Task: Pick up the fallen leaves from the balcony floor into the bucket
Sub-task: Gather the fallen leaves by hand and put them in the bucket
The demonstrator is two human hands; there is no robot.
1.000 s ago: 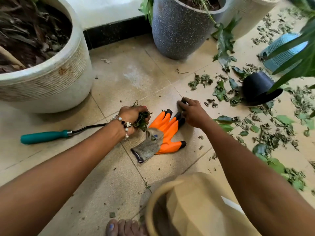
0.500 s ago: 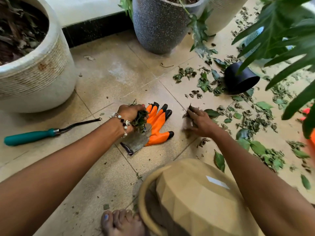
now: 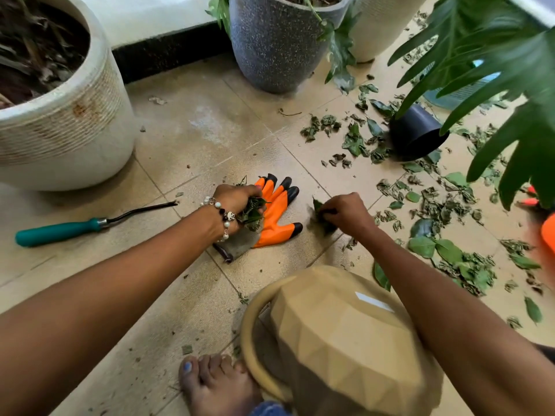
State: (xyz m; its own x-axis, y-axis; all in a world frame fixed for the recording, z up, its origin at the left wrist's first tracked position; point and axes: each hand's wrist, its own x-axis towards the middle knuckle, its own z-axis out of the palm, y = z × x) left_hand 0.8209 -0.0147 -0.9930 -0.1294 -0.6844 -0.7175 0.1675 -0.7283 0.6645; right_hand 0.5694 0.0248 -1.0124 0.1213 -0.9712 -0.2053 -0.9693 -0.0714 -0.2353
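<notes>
My left hand (image 3: 237,201) grips a bunch of green leaves (image 3: 251,211) just above an orange glove (image 3: 276,214) that lies on the floor tiles. To its right, my right hand (image 3: 345,213) pinches a few leaves (image 3: 319,207) down at the floor. Many fallen leaves (image 3: 432,205) are scattered over the tiles on the right. A tan faceted bucket (image 3: 339,334) lies tilted near my feet, with its rim (image 3: 249,334) facing left; my right forearm passes over it.
A large white pot (image 3: 69,127) stands at the left and a grey speckled pot (image 3: 279,43) at the back. A teal-handled tool (image 3: 60,229) lies on the floor at left. A small black pot (image 3: 417,133) lies tipped over. Plant fronds (image 3: 510,70) hang at right. My bare foot (image 3: 210,382) is by the bucket.
My right hand has drawn back along the floor toward me, gathering leaves as it came. The left hand kept its bunch beside the glove. The view shifted right.
</notes>
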